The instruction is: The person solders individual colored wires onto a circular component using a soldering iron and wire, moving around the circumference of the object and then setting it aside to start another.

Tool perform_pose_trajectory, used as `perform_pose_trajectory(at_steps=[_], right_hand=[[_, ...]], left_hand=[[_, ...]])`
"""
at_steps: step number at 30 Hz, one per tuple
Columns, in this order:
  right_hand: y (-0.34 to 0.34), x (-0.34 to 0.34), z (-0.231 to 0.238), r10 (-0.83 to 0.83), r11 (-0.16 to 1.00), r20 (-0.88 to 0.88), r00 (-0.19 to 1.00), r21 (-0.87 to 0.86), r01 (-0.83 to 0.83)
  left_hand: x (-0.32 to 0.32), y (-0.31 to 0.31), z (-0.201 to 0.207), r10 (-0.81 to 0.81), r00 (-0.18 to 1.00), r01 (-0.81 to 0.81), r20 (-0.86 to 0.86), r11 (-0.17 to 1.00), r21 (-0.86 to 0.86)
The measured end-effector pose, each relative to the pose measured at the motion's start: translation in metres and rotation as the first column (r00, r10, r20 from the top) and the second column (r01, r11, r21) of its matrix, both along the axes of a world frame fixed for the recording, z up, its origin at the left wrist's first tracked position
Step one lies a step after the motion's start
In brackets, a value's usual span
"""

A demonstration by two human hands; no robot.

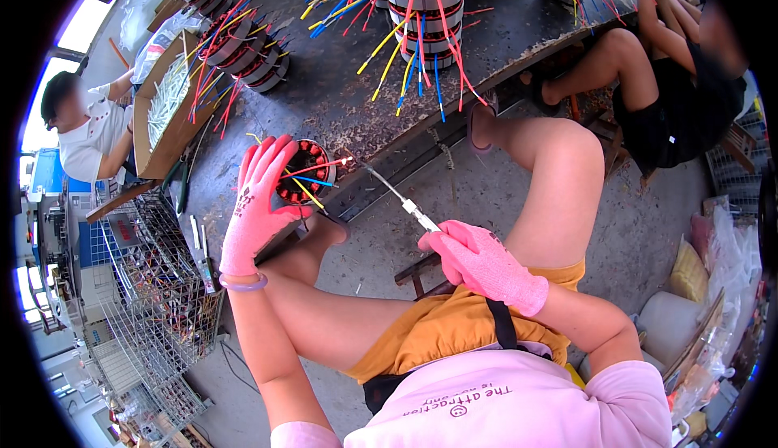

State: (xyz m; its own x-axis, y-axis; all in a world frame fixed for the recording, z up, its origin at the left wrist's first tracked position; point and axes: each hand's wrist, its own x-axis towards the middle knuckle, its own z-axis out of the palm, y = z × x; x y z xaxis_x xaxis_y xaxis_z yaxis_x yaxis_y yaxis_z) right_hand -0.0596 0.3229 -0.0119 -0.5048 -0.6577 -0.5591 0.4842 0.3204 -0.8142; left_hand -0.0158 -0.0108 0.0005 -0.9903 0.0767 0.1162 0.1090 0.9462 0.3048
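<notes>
My left hand (261, 197), in a pink glove, cups the left side of a small motor stator (305, 157) at the bench edge. Its fingers lie along the far side and the thumb reaches the near rim. Red, blue and yellow wires (312, 179) stick out of the stator's red-and-dark core. In a matching glove, my right hand (485, 263) is closed around the white handle of a slim tool (419, 214) with a thin metal rod. The rod points at the red wire's end (347, 161), which looks pale; whether they touch I cannot tell.
Stacked stators (425, 10) with splayed wires stand on the dark bench (340, 96), with a leaning stack (247, 55) farther left. A box of white sticks (166, 100) sits by a person in white. Another person (681, 83) sits far right. Wire baskets (154, 286) stand left.
</notes>
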Motion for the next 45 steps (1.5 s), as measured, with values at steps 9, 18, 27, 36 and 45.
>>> perform_pose_trajectory(at_steps=[9,18,27,36,45], right_hand=[[-0.003,0.002,-0.001,-0.005,1.000,-0.022,1.000,0.002,0.005],[-0.002,0.002,-0.002,-0.001,1.000,-0.031,1.000,0.004,0.001],[0.000,0.002,0.000,-0.016,1.000,0.010,1.000,-0.007,0.016],[0.008,0.003,0.003,0.044,0.999,-0.094,0.995,-0.002,-0.044],[0.007,0.010,0.012,0.048,0.999,-0.111,0.993,-0.010,-0.049]], left_hand=[[0.000,-0.001,0.000,0.000,1.000,0.000,0.006,1.000,-0.007],[0.000,-0.002,-0.001,-0.004,1.000,0.004,0.004,1.000,-0.003],[-0.002,-0.002,0.001,-0.003,1.000,0.003,-0.023,1.000,0.004],[-0.004,0.005,-0.001,0.074,0.993,-0.066,-0.087,0.994,0.089],[0.000,0.006,-0.007,0.139,0.989,-0.123,-0.051,0.963,0.241]])
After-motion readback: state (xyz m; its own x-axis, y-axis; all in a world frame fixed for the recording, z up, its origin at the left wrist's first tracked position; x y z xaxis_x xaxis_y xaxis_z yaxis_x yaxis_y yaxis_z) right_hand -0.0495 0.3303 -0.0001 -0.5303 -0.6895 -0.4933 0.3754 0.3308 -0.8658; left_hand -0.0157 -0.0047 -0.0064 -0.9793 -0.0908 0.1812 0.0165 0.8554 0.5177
